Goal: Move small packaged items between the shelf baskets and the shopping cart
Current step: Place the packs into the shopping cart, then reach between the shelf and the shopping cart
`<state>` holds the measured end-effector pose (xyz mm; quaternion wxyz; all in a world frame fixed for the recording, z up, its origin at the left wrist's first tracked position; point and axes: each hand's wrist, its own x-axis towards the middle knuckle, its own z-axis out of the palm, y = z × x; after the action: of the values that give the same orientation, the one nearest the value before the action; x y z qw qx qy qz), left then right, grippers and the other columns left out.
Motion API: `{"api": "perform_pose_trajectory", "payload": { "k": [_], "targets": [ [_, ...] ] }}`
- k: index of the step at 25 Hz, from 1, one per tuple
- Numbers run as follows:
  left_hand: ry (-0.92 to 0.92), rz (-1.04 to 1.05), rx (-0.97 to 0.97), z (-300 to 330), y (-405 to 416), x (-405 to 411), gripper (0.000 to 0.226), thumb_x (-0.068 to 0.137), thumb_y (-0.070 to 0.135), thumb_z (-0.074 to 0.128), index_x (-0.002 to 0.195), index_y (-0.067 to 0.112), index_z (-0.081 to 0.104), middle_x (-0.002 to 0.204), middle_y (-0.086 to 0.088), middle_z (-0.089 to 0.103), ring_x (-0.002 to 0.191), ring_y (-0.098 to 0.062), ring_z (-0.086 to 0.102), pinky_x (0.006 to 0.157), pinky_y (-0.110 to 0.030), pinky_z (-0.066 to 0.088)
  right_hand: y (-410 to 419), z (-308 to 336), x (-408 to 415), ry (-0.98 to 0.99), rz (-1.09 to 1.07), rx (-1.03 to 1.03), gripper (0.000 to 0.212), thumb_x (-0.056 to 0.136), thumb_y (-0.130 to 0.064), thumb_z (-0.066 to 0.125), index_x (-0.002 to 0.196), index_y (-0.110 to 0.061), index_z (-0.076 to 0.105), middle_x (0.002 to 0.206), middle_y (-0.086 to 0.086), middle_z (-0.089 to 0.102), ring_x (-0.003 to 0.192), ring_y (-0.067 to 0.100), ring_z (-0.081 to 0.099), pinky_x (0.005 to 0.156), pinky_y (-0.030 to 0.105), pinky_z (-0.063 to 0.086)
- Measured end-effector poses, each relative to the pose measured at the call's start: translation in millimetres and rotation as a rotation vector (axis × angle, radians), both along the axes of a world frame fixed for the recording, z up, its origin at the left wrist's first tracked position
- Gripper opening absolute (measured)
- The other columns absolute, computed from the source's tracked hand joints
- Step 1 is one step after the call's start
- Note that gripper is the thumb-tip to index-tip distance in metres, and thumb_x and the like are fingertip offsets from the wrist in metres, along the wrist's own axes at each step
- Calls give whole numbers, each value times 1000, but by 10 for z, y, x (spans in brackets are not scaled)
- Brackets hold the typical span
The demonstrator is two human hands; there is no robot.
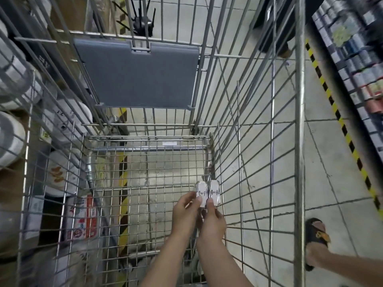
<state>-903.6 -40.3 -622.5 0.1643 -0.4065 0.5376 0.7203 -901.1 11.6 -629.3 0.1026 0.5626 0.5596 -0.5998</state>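
View down into the wire shopping cart (257,141). Both hands reached deep inside it, close to its right wall. The left hand (185,212) pinched one clear small packet (201,193); the right hand (213,221) pinched a second packet (215,191) touching the first. Both packets were held just above the cart floor. The grey child-seat flap (138,77) hung at the cart's far end.

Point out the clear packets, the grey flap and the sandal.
clear packets (207,194), head view, the seam where the two meet
grey flap (138,73), head view, middle of the panel
sandal (318,235), head view, top strap
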Motion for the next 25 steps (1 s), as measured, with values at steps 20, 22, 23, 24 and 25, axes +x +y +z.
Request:
{"api": "perform_pose_trajectory", "payload": {
  "k": [20,22,23,24,25],
  "targets": [
    [-198,-854,-608,1212,-999,1009,18,97,32,47,110,24,57,113,1,63,98,-14,59,87,-29,49,129,1398,699,-14,1832,578,31,98,-31,42,121,-12,52,115,5,62,102,21,60,91,33,48],
    [-212,-860,-679,1637,-1121,1334,25,96,32,48,116,19,58,115,-2,64,99,-16,60,86,-28,48,134,1761,723,91,1985,671,32,97,-30,42,122,-13,52,118,6,61,106,23,59,95,34,44],
    [-228,-832,-709,1842,-1160,1497,28,96,31,48,119,17,57,115,-3,65,100,-17,60,86,-27,48,145,1926,741,143,2042,697,32,97,-30,42,123,-13,52,120,7,60,108,24,58,98,35,42],
    [-238,-792,-740,2050,-1181,1660,31,96,30,49,124,17,55,115,-4,65,100,-18,61,85,-27,48,158,2103,767,199,2088,709,33,96,-30,42,124,-13,52,121,8,60,109,25,57,98,35,41],
    [-239,-751,-775,2260,-1174,1823,33,96,30,49,127,18,54,115,-4,66,101,-18,61,83,-26,48,183,2269,803,250,2126,710,34,96,-30,42,125,-13,51,122,9,60,109,25,57,97,35,41]
  ]
}}
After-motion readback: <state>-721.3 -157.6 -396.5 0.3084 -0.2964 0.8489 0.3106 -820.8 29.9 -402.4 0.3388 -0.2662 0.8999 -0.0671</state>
